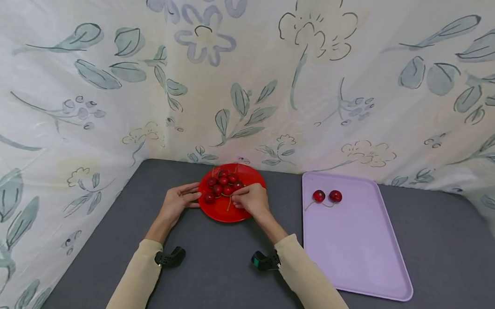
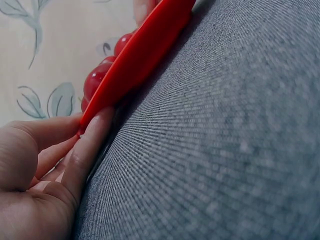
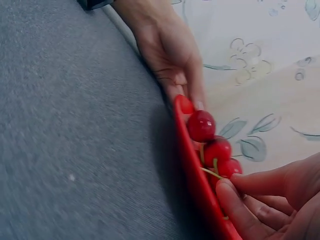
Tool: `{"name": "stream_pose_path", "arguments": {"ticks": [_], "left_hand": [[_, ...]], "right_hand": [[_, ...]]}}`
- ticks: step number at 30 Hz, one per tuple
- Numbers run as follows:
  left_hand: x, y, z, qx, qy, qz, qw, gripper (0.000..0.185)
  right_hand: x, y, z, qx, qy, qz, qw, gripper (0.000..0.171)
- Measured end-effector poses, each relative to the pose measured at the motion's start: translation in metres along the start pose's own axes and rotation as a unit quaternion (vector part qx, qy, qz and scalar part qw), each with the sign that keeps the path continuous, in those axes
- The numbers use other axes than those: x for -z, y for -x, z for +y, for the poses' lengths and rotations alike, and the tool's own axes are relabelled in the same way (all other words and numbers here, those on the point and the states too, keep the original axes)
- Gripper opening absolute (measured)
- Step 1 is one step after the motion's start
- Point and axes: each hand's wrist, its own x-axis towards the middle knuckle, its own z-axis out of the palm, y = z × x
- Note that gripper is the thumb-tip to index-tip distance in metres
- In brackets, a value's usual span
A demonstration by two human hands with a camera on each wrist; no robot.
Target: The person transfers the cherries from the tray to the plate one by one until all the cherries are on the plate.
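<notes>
Now seems to be at the picking step. With the left hand [image 1: 178,202], fingers flat and loose, touches the left rim of the red plate [image 1: 227,212] and steadies it on the grey table [image 1: 224,274]. With the right hand [image 1: 251,199], fingers curled in, pinches at the cherries [image 1: 222,181] piled on the far side of the plate. Cannot tell if by a stem or by the fruit. Over to the right, leaves two cherries [image 1: 327,196] lying at the far end of the purple tray [image 1: 351,262]. Next, most likely, calls for a soft pinch and a slow lift, so as not to roll the rest off.
</notes>
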Motion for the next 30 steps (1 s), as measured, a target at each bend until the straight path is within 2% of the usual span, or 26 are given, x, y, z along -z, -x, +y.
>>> {"name": "stream_pose_path", "arguments": {"ticks": [8,15,24,30], "left_hand": [[0.000,0.001,0.000,-0.002,0.002,0.003,1.0000,0.047],[-0.001,0.003,0.002,0.008,0.009,0.002,0.9999,0.048],[-0.008,0.016,0.023,0.014,0.007,-0.006,0.9999,0.048],[-0.008,0.017,0.024,0.011,0.011,-0.007,0.9999,0.048]], "right_hand": [[0.030,0.006,-0.011,0.026,-0.009,0.003,1.000,0.015],[0.067,0.011,-0.011,0.032,-0.039,0.016,0.999,0.020],[0.120,0.015,0.006,0.044,-0.062,0.037,0.996,0.024],[0.157,0.022,0.021,0.025,-0.043,0.077,0.996,0.032]]}}
